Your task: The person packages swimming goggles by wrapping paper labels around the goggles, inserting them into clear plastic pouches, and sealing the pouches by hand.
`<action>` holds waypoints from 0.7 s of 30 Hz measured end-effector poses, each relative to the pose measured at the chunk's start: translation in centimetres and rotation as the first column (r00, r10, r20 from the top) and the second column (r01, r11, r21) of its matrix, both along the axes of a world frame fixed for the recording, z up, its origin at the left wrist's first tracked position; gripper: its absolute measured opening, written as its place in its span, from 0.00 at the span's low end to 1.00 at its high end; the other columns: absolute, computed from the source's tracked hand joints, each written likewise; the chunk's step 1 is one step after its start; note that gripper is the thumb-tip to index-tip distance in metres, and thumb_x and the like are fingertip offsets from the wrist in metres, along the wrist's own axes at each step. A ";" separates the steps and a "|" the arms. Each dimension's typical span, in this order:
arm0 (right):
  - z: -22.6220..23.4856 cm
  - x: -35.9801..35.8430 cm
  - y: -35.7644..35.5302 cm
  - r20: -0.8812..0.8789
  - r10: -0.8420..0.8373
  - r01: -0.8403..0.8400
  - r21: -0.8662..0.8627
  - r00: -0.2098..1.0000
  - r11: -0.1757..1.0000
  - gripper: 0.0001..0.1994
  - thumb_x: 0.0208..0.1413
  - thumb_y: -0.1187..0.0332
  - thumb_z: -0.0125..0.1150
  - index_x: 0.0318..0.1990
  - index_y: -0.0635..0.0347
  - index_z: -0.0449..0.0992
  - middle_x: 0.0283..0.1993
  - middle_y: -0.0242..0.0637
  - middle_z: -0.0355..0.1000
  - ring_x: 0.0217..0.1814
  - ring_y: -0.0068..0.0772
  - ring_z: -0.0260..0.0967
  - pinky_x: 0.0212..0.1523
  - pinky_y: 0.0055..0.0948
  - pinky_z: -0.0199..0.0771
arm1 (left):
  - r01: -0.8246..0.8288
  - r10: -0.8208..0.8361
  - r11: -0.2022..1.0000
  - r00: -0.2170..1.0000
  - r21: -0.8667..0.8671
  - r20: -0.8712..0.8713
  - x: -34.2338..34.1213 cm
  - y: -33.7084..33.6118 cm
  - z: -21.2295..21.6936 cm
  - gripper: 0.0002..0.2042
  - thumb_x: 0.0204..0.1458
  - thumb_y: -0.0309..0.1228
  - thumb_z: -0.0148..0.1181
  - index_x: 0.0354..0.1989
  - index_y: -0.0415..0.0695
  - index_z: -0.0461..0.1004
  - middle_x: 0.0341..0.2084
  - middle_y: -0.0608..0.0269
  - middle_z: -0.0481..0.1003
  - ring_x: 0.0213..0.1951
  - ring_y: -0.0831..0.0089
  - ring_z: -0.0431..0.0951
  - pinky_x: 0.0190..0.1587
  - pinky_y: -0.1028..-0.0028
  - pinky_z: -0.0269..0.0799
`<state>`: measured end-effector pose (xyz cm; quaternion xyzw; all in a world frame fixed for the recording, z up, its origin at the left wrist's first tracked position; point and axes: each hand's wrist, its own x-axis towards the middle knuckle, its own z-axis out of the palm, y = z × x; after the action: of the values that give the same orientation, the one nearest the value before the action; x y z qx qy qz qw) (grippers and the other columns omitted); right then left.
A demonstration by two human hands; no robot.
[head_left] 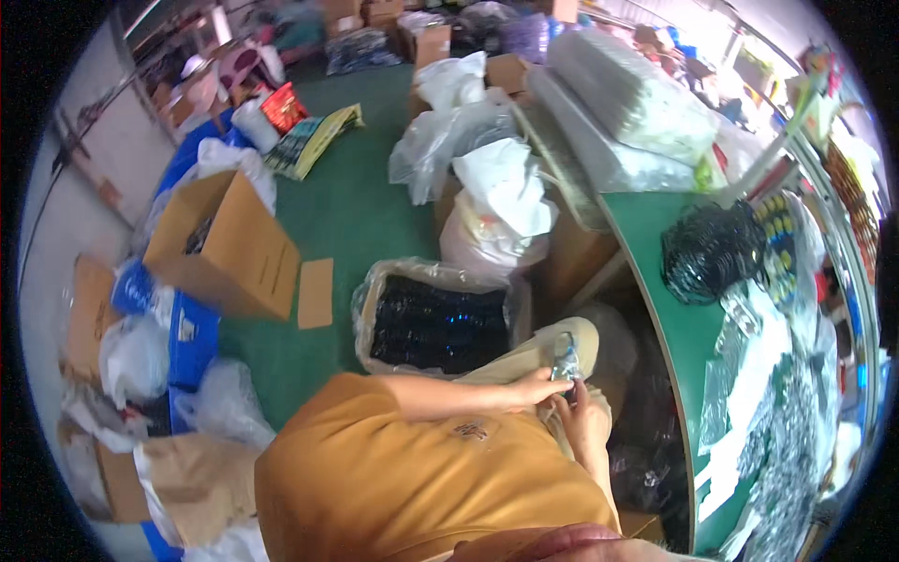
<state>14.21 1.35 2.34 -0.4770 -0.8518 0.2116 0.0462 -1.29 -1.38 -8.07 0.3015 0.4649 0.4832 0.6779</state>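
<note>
Over my lap, my left hand and my right hand meet with fingers closed. Between them sticks up a small shiny, clear and bluish object like a plastic packet; its exact kind is too small to make out. Both hands pinch its lower end, close to my bent knee in light trousers. On the floor just beyond my leg stands a box lined with clear plastic, holding rows of glossy black packed items.
At right runs a green table with a black coiled bundle and clear plastic packets. A cardboard box, a flat cardboard piece and blue crates sit left. White sacks and wrapped rolls stand ahead.
</note>
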 end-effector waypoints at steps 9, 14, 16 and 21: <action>-6.2 1.4 0.8 -0.593 -0.184 0.106 -0.165 0.784 0.981 0.35 0.48 0.63 0.78 0.62 0.68 0.69 0.55 0.52 0.75 0.57 0.51 0.74 0.56 0.42 0.74 | 0.159 -0.126 0.972 0.974 -0.170 0.190 -0.8 1.1 0.9 0.14 0.65 0.46 0.58 0.48 0.50 0.74 0.32 0.71 0.76 0.36 0.78 0.78 0.40 0.71 0.79; -4.8 0.7 1.1 -0.594 -0.136 0.069 -0.133 0.793 0.989 0.26 0.55 0.62 0.73 0.57 0.65 0.73 0.46 0.43 0.78 0.45 0.34 0.75 0.47 0.33 0.75 | 0.064 -0.073 0.990 0.995 -0.123 -0.070 -1.5 0.6 1.1 0.23 0.70 0.53 0.43 0.52 0.45 0.74 0.35 0.58 0.82 0.36 0.66 0.84 0.38 0.64 0.80; -4.5 0.5 1.0 -0.639 -0.197 0.069 -0.219 0.743 0.973 0.24 0.56 0.63 0.73 0.56 0.64 0.74 0.37 0.34 0.76 0.36 0.24 0.71 0.40 0.27 0.74 | 0.140 -0.114 0.990 0.882 0.023 -0.456 -3.0 0.8 0.8 0.25 0.69 0.54 0.42 0.55 0.45 0.72 0.36 0.53 0.82 0.37 0.61 0.85 0.37 0.62 0.79; -6.8 0.3 1.2 -0.732 -0.363 0.041 -0.418 0.576 0.908 0.20 0.59 0.67 0.71 0.54 0.64 0.73 0.37 0.29 0.75 0.35 0.18 0.69 0.37 0.21 0.72 | 0.116 0.336 0.897 0.449 0.427 -0.828 -3.7 0.3 6.1 0.16 0.66 0.46 0.54 0.43 0.43 0.74 0.33 0.49 0.79 0.36 0.51 0.83 0.38 0.59 0.78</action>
<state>14.47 2.50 -4.41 -0.4278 -0.6260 0.5449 0.3580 -5.03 -1.07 -2.01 0.6159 0.6508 0.3867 0.2182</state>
